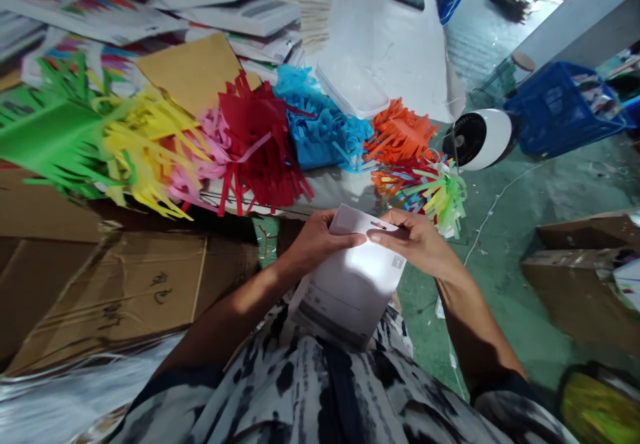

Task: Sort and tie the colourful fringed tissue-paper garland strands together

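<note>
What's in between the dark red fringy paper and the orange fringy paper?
Blue fringed paper lies between the dark red paper and the orange paper, in the head view.

Around the white box (350,284), fringed paper bundles (260,144) obstruct from ten to one o'clock; clearer white surface (410,57) lies beyond at twelve. A fan (483,139) stands at two, a cardboard carton (145,284) at nine. At three, green floor (505,231) opens, crossed by a white cable (499,196).
</note>
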The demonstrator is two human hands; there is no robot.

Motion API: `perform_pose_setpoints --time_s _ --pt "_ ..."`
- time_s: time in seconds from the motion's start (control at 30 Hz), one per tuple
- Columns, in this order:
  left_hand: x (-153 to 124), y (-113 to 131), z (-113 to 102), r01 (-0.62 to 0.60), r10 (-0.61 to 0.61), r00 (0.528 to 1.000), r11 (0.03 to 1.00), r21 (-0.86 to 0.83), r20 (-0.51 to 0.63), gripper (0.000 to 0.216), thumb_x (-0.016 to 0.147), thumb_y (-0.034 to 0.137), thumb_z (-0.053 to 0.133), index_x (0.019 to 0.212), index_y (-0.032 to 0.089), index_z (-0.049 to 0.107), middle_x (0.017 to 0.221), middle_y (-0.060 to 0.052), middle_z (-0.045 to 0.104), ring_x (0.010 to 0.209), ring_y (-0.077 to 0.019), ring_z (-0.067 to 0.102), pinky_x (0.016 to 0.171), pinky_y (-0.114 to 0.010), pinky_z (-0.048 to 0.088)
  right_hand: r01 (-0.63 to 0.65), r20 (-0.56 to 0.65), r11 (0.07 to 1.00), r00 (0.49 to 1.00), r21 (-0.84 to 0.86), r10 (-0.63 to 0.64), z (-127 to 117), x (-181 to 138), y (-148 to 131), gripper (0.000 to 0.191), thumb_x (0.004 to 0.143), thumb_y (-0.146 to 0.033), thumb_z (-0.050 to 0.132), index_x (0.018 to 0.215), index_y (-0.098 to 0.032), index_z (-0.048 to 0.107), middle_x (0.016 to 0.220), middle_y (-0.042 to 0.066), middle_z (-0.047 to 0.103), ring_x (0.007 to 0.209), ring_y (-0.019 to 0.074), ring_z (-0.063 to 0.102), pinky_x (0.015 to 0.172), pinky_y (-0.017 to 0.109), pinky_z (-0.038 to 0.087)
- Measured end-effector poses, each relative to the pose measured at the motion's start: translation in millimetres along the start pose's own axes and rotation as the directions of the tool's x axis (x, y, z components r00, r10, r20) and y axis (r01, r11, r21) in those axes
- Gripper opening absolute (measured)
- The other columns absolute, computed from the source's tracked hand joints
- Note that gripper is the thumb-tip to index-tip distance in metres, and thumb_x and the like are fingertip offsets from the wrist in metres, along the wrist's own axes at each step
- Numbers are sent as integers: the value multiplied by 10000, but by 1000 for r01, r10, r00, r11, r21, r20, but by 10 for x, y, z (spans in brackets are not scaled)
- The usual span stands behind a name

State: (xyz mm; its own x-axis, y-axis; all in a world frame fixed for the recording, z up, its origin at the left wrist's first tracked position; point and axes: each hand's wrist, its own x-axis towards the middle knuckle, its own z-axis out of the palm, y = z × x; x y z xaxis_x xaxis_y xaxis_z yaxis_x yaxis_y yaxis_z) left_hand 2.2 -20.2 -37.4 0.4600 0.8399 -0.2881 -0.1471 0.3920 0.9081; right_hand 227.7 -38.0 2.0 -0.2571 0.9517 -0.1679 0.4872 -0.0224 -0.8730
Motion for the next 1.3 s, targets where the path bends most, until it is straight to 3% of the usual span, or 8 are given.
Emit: perform_pose_setpoints --time_s 0.1,0.2,0.4,0.6,0.77,1.07,1.3 --pt "8 -8 -19 14 -14 1000 1000 -4 7 410 630 357 940 928 139 760 822 -31 744 682 -155 657 604 -232 484 7 -18 999 1000 -41 -8 18 14 30 396 822 -586 834 825 -207 721 747 -11 655 665 130 554 567 247 391" --pt "3 -8 -58 55 -54 998 997 -50 19 412 614 282 919 966 135 762 859 -42 758 700 -161 667 623 -239 497 16 -45 999 999 -51 -18 37 27 69 379 858 -585 802 829 -211 745 762 -1 679 683 140 576 593 259 412" --pt "-23 -8 -127 130 -102 981 978 -161 167 578 564 223 923 1111 150 751 982 -75 778 767 -185 697 648 -244 512 31 -47 999 998 -44 -33 45 45 95 374 887 -581 775 828 -218 705 751 -11 624 670 135 544 567 258 381" --pt "9 -79 -74 79 -71 996 988 -131 61 570 547 240 965 1061 134 744 966 -76 783 803 -200 704 699 -263 531 64 -47 989 996 -130 -70 74 47 82 346 944 -557 723 854 -224 690 790 -12 631 704 136 543 611 269 385" --pt "-15 -101 -119 86 -73 992 988 -128 104 570 545 212 954 1065 131 734 935 -57 774 780 -180 684 703 -251 522 74 -62 986 995 -152 -84 101 30 122 343 956 -548 711 863 -219 696 752 -16 631 677 132 533 598 269 359" --pt "-37 -120 -179 205 -181 973 962 -180 141 581 510 171 926 1069 111 780 881 -67 782 719 -178 678 650 -249 505 125 -56 968 988 -217 -141 136 48 107 343 975 -536 694 857 -213 691 727 -22 625 635 120 503 585 280 323" --pt "-16 -148 -162 222 -201 971 958 -180 131 447 545 203 963 953 106 808 884 -76 789 746 -176 692 704 -261 519 159 -38 954 984 -256 -174 172 55 84 330 989 -529 678 884 -217 710 740 -22 637 636 118 514 582 283 313"
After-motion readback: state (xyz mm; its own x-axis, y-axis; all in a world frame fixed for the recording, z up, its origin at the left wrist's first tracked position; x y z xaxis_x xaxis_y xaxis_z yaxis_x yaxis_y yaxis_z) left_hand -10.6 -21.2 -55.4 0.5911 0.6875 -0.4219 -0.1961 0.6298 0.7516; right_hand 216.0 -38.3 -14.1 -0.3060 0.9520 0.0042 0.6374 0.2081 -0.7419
